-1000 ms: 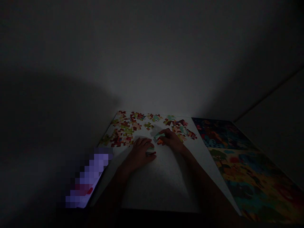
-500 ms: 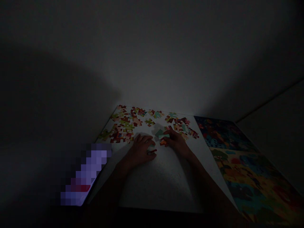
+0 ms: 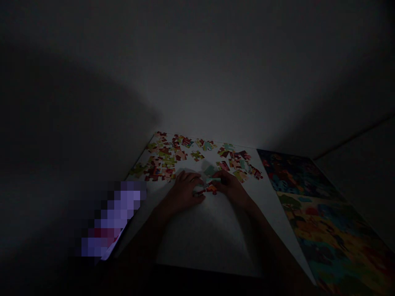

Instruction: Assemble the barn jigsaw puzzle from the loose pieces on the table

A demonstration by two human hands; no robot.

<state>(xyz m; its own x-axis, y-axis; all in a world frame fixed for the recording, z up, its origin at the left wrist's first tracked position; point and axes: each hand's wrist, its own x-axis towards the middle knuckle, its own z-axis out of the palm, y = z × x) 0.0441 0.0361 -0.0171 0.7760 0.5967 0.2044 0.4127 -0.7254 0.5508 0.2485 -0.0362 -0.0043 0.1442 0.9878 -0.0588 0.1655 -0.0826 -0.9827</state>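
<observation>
Dim light falls on a white board (image 3: 185, 242) with jigsaw pieces on it. My left hand (image 3: 185, 190) is curled round a small jigsaw piece (image 3: 200, 192), thumb nearest me; fingers hide much of the piece. Just to its right, my right hand (image 3: 232, 188) pinches a pale green jigsaw piece (image 3: 212, 180). An orange-red jigsaw piece (image 3: 212, 189) lies below those fingertips, close to the left hand's piece; whether they touch I cannot tell. Beyond the right fingertips lies another green jigsaw piece (image 3: 209, 169).
Loose jigsaw pieces (image 3: 165, 160) crowd the board's far left, with more pieces (image 3: 234, 160) at the far right. Colourful picture sheets (image 3: 327, 230) lie along the right side. A lit, pixelated screen (image 3: 119, 213) stands at the left edge. A wall (image 3: 203, 82) rises behind.
The two hands have come slightly closer together, bringing the left piece nearer the orange-red one. The whole view has shifted a little.
</observation>
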